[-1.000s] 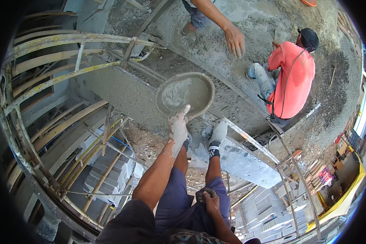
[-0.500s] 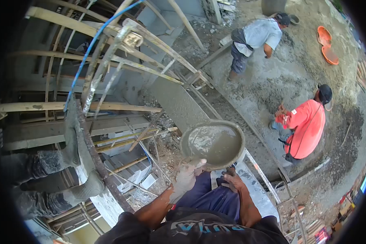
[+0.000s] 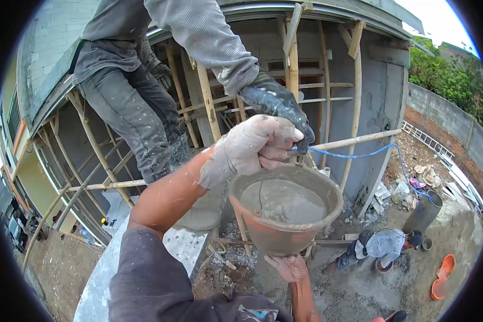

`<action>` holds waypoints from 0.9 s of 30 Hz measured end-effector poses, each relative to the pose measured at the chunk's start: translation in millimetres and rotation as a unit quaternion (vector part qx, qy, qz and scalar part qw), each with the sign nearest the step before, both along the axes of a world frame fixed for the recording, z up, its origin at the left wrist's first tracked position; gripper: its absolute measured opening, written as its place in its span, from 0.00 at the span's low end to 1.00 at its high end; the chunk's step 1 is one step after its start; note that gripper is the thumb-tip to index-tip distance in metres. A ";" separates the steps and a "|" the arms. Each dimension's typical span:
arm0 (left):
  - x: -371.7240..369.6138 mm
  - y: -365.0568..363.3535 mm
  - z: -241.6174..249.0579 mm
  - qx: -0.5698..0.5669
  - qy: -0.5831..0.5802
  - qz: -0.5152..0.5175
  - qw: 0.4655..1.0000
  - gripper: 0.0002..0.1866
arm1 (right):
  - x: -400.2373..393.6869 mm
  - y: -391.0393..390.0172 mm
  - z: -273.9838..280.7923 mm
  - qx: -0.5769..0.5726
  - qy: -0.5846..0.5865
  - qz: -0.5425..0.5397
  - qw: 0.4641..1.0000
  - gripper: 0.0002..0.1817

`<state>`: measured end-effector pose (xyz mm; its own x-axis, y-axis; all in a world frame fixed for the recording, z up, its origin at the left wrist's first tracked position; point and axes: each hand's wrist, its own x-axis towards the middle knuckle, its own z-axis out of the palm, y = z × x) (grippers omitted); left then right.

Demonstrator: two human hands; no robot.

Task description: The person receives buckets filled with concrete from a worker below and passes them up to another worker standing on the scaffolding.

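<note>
A mortar-smeared bucket (image 3: 282, 236) of wet grey cement mix (image 3: 284, 201) is raised in front of me, nearly upright. My left hand (image 3: 255, 142), coated in pale cement, is closed at the far top of the bucket, apparently on its handle; the exact hold is hidden. A co-worker's dark-gloved hand (image 3: 279, 102) reaches down and meets my left hand there. Below, my right hand (image 3: 288, 268) presses against the bucket's underside and supports it; part of its fingers is hidden by the bucket.
The co-worker (image 3: 129, 102) stands higher up at the left. Bamboo poles (image 3: 357, 91) prop the structure behind. A blue hose (image 3: 378, 151) runs rightward. Another person (image 3: 383, 247) bends over the ground at lower right, near orange basins (image 3: 443, 273). A pale board (image 3: 182, 244) lies at left.
The bucket has risen from waist level toward the co-worker above, whose gloved hand now meets my left hand. My right hand is now under the bucket. The view has swung upward and left.
</note>
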<state>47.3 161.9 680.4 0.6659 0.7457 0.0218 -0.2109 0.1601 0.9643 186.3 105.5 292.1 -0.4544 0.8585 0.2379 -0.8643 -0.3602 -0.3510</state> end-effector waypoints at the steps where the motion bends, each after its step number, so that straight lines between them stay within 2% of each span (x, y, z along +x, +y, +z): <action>1: -2.1 10.0 25.6 0.008 0.019 0.046 0.999 0.12 | -3.7 17.1 20.0 0.041 0.001 0.014 0.999 0.36; 2: -7.0 19.3 49.4 0.012 0.039 0.092 0.995 0.14 | -10.6 30.4 35.0 0.057 0.015 0.024 0.998 0.34; 4: -33.7 45.5 90.4 0.089 0.048 0.160 0.982 0.10 | -27.5 61.2 69.0 0.091 0.048 0.050 0.993 0.29; 6: -54.0 60.2 134.6 0.183 0.057 0.281 0.941 0.06 | -46.1 95.3 118.5 0.136 0.065 0.085 0.985 0.23; 7: -65.0 68.3 160.6 0.247 0.072 0.304 0.917 0.05 | -54.8 111.8 149.1 0.164 0.064 0.102 0.979 0.18; 8: -73.8 66.1 194.5 0.276 0.160 0.380 0.868 0.12 | -62.7 128.6 182.5 0.183 0.053 0.110 0.976 0.12; 9: -81.6 63.4 223.9 0.328 0.231 0.438 0.805 0.13 | -65.4 138.1 217.8 0.197 -0.003 0.093 0.976 0.16; 11: -94.3 48.9 257.1 0.459 0.362 0.543 0.603 0.14 | -66.8 138.0 243.2 0.203 -0.106 0.059 0.972 0.22; 13: -98.5 28.6 268.7 0.546 0.390 0.590 0.450 0.15 | -67.4 135.5 242.4 0.184 -0.192 0.022 0.964 0.28; 14: -95.1 17.4 265.5 0.584 0.380 0.597 0.397 0.16 | -64.7 132.2 232.0 0.178 -0.215 0.035 0.960 0.28; 16: -83.3 -5.9 243.8 0.666 0.327 0.571 0.352 0.17 | -48.7 118.1 187.4 0.157 -0.257 0.054 0.952 0.29; 17: -73.3 -15.3 224.8 0.700 0.298 0.539 0.360 0.18 | -40.1 114.8 156.4 0.124 -0.275 0.056 0.952 0.34; 18: -61.7 -22.1 199.2 0.722 0.272 0.496 0.399 0.18 | -31.0 113.5 119.5 0.090 -0.292 0.058 0.950 0.38; 19: -50.2 -28.4 168.2 0.725 0.255 0.442 0.463 0.19 | -20.9 108.7 81.6 0.040 -0.310 0.045 0.949 0.38; 20: -38.9 -32.3 128.8 0.706 0.242 0.387 0.542 0.20 | -6.6 101.8 40.5 -0.016 -0.326 0.028 0.945 0.39; 21: -29.2 -31.8 83.1 0.632 0.252 0.320 0.659 0.28 | 9.3 93.4 -8.7 -0.071 -0.349 -0.008 0.935 0.36; 22: -20.4 -35.9 37.8 0.544 0.290 0.286 0.734 0.26 | 25.9 79.5 -58.1 -0.134 -0.364 -0.047 0.921 0.33; 23: -15.8 -31.8 -3.5 0.514 0.338 0.213 0.759 0.25 | 46.3 56.9 -99.8 -0.184 -0.413 -0.101 0.886 0.28; 24: -17.7 -15.5 -58.9 0.402 0.319 0.185 0.838 0.29 | 69.1 24.3 -144.4 -0.241 -0.462 -0.146 0.841 0.25; 26: -17.1 3.8 -172.8 0.209 0.366 0.133 0.897 0.26 | 115.5 -59.7 -256.2 -0.331 -0.552 -0.198 0.739 0.24; 27: -30.5 20.2 -247.5 0.170 0.400 0.129 0.891 0.25 | 138.7 -112.3 -337.9 -0.322 -0.694 -0.167 0.622 0.18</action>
